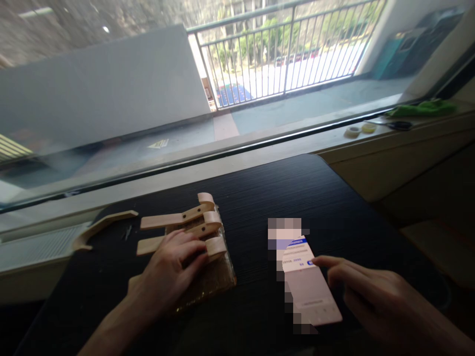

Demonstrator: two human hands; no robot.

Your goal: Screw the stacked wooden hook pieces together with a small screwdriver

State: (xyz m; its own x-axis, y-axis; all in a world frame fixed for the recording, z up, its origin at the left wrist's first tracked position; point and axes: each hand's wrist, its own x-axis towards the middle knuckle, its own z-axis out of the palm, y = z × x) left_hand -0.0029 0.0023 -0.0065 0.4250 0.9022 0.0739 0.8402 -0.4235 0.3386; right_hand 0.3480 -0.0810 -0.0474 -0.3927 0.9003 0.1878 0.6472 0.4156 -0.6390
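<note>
My left hand [168,274] lies on a stack of curved wooden pieces [185,225] that rest on a brown board wrapped in clear film [215,279]. Its fingers are stretched flat over the wood and grip nothing. My right hand [371,296] hovers at the right of a lit phone [311,284] lying on the black table [260,198]. The index finger points out and touches the screen near its middle; the other fingers are curled in and hold nothing.
One more curved wooden piece [104,227] lies apart at the table's left, with small dark screws [128,231] beside it. Behind the table runs a window ledge with two tape rolls [359,129], scissors [397,124] and a green cloth [423,108]. A railing shows outside.
</note>
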